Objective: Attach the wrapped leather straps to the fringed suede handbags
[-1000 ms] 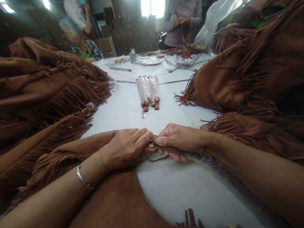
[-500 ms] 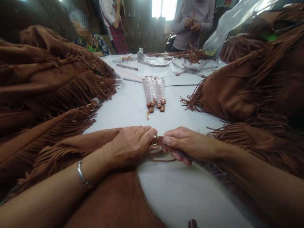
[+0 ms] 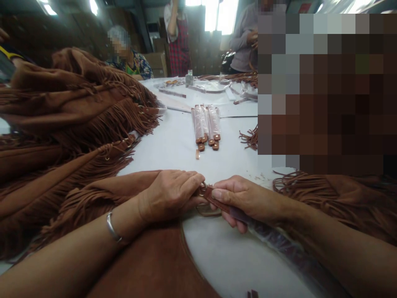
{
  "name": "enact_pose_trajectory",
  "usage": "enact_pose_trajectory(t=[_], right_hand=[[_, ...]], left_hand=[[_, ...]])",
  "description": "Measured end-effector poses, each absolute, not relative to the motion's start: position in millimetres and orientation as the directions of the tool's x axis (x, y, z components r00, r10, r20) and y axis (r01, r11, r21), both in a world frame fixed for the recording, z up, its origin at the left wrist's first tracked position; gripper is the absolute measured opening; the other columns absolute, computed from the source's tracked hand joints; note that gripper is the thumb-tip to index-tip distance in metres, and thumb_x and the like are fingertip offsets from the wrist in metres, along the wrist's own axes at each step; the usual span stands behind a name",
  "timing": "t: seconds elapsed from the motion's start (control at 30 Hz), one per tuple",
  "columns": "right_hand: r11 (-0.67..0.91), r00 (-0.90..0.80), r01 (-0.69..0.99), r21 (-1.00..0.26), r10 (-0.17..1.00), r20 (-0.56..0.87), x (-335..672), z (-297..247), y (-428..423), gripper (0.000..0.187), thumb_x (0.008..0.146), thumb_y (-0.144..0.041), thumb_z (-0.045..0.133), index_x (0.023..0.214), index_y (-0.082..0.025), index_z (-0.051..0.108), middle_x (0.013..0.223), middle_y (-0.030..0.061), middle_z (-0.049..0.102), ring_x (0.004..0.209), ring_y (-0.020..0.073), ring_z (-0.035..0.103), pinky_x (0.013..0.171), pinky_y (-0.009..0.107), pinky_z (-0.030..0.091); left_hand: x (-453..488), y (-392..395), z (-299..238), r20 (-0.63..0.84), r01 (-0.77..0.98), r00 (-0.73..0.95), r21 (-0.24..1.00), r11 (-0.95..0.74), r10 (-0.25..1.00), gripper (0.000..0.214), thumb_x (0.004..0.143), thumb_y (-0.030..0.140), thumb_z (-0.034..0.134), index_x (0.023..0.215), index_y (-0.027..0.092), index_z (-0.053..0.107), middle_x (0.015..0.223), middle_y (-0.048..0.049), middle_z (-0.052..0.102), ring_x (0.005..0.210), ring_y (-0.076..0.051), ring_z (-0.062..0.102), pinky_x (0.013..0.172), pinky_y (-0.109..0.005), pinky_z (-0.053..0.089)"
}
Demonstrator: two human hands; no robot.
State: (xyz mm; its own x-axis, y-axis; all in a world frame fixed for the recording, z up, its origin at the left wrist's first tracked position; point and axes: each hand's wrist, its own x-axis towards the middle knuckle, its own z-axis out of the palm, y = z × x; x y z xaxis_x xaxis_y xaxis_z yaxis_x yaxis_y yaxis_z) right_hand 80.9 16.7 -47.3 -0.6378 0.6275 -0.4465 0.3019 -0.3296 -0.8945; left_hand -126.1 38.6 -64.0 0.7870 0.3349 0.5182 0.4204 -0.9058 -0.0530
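My left hand (image 3: 175,191) is closed on the edge of a brown suede bag (image 3: 149,260), its fingertips at a small metal ring (image 3: 203,190). A brown leather strap (image 3: 223,204) is pinched between the thumb and fingers of my right hand (image 3: 248,199), with its end against the ring. Whether the strap is fastened to the ring I cannot tell. Clear plastic wrap (image 3: 276,236) covers the strap's length below my right hand. Under my fingers a thin brown cord (image 3: 211,212) loops over the white table.
Fringed suede pieces (image 3: 93,91) are heaped at left; more fringe (image 3: 316,190) lies at right. Ahead are plastic-wrapped straps (image 3: 206,124), a small tan piece (image 3: 197,154) and a glass bottle (image 3: 189,78). Several people, one in a plaid apron (image 3: 179,49), are behind the table. Blurring blocks hide the upper right.
The view has shifted a little, so the scene sits lower. My right hand and the strap now slant more downward to the right, and more plastic wrap shows. Both hands keep their grips.
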Motion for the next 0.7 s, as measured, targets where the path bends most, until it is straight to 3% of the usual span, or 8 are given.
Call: enact_pose_trajectory(t=[0.1,0.2,0.37,0.53,0.7], right_hand=[[-0.291,-0.599,0.318,-0.902,0.676,-0.429,88,-42,25,0.032,0.085,-0.042,0.043,0.072,-0.014,0.051,0.042,-0.0055,0.046,0.030,0.0046,0.039,0.031,0.013,0.030],[-0.248,-0.596,0.347,-0.904,0.686,-0.417,94,-36,33,0.034,0.084,-0.043,0.045,0.069,-0.013,0.053,0.037,-0.0068,0.041,0.028,0.0042,0.032,0.028,0.013,0.027],[-0.272,-0.548,0.367,-0.890,0.709,-0.443,94,-33,31,0.038,0.081,-0.049,0.049,0.069,-0.013,0.054,0.035,-0.0082,0.037,0.027,0.0035,0.026,0.026,0.013,0.027],[-0.288,-0.575,0.304,-0.908,0.704,-0.416,89,-44,24,0.038,0.083,-0.049,0.045,0.073,-0.013,0.053,0.038,-0.0073,0.041,0.028,0.0038,0.031,0.028,0.013,0.030],[-0.301,-0.586,0.262,-0.917,0.705,-0.399,87,-49,22,0.038,0.082,-0.050,0.045,0.074,-0.013,0.053,0.039,-0.0077,0.041,0.028,0.0039,0.032,0.027,0.013,0.030]], left_hand=[[-122,39,-60,0.452,0.451,0.791,0.025,-0.892,0.413,0.034,0.089,0.040,0.045,0.105,0.010,0.046,0.089,-0.0115,0.063,0.078,-0.020,0.062,0.068,-0.032,0.053],[-120,38,-56,0.387,0.454,0.814,0.040,-0.890,0.433,0.030,0.092,0.035,0.041,0.105,0.009,0.046,0.088,-0.0125,0.063,0.077,-0.021,0.061,0.067,-0.034,0.053],[-119,37,-61,0.454,0.439,0.818,-0.096,-0.893,0.354,0.022,0.092,0.029,0.040,0.097,0.010,0.047,0.085,-0.0129,0.064,0.071,-0.020,0.062,0.062,-0.032,0.054],[-120,41,-69,0.506,0.452,0.812,-0.229,-0.862,0.291,0.028,0.091,0.030,0.042,0.102,0.005,0.047,0.085,-0.0153,0.064,0.074,-0.022,0.064,0.060,-0.032,0.055],[-123,43,-65,0.436,0.442,0.842,-0.222,-0.869,0.317,0.027,0.093,0.031,0.036,0.103,0.007,0.044,0.088,-0.0148,0.063,0.076,-0.021,0.064,0.062,-0.033,0.054]])
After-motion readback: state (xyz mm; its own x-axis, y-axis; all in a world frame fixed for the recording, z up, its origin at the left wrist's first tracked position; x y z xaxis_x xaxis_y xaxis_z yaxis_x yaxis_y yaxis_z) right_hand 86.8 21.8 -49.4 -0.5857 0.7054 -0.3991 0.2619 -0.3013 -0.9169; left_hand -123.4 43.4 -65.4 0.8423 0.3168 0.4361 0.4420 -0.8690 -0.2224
